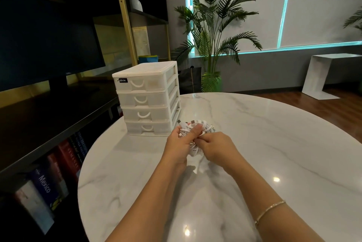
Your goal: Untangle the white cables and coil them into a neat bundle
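- Two hands working: left hand (181, 145) gripping the white cables (195, 130), right hand (214, 146) pinching a strand.
- Cables looking mostly coiled; plug ends sticking out, still needing tidying.

The room was dim, and most of the light came from thin cyan strips glowing around the window blinds (323, 7). Two small bright glints of glare sat on the glossy marble bench (276, 179) near my right forearm. My hands threw soft grey shadows onto the bench beneath them. The shelving (49, 124) at my left was nearly black. The wide lens bowed straight lines toward the edges, and fine detail looked soft.
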`<state>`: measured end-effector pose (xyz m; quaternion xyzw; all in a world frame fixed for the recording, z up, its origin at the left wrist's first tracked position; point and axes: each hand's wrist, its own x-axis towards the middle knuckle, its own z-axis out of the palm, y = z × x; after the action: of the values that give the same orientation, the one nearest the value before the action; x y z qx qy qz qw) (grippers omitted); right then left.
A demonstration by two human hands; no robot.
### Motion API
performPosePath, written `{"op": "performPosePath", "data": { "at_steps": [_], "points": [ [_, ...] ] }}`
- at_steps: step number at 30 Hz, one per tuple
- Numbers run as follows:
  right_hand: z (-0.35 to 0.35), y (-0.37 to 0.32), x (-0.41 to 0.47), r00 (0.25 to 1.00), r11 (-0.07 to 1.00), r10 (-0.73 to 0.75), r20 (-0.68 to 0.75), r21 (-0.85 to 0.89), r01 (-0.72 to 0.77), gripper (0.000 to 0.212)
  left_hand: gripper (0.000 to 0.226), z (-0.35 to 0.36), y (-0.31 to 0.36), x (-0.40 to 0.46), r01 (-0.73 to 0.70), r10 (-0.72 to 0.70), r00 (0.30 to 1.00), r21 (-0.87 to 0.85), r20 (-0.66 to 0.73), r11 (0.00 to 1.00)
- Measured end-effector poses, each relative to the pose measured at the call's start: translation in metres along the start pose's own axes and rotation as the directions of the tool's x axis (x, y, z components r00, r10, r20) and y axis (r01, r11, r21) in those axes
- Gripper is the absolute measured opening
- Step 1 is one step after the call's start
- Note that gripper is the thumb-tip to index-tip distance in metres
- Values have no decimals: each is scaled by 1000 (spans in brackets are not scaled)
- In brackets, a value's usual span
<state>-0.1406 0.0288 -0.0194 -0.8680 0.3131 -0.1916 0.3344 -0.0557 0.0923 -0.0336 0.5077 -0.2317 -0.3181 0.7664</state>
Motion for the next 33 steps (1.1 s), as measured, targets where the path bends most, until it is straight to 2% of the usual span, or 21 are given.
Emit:
{"op": "performPosePath", "data": {
  "at_steps": [3,6,8,10,12,16,19,22,24,27,30,33],
  "points": [
    [-4,1,-2,999,996,-19,-43,84,23,29,52,1,2,-1,31,-29,999,-51,33,998],
    [-1,-2,-3,994,994,-6,-105,108,17,30,58,-1,4,0,47,-42,998,-101,54,994],
    [-1,-4,-2,991,947,84,-108,317,-45,31,52,-3,6,1,40,-35,998,-93,53,995],
    [-3,-7,-2,982,839,189,-25,524,-148,26,41,-5,6,2,30,-28,999,-56,42,998],
    [-9,-7,-4,970,803,234,69,549,-233,18,34,-7,7,3,17,-17,1000,-21,22,1000],
    [-28,-1,-7,954,795,261,148,529,-299,15,17,-13,9,5,-6,6,1000,25,-18,1000],
    [-35,3,-8,957,780,204,207,556,-287,10,18,-14,6,7,-61,70,995,119,-73,991],
    [-42,4,-8,957,683,187,220,672,-287,11,21,-19,6,9,-115,134,985,166,-108,979],
    [-49,7,-8,959,651,218,183,705,-282,17,23,-24,9,10,-120,144,982,184,-125,976],
    [-58,16,-7,969,767,246,34,604,-216,26,26,-30,15,8,-75,92,992,174,-88,982],
    [-62,24,-3,961,817,212,-178,572,-74,20,33,-30,18,4,39,-57,996,225,74,974],
    [-61,25,-3,951,802,189,-243,598,-7,12,30,-26,18,-3,59,-145,947,289,285,955]
  ]
}}
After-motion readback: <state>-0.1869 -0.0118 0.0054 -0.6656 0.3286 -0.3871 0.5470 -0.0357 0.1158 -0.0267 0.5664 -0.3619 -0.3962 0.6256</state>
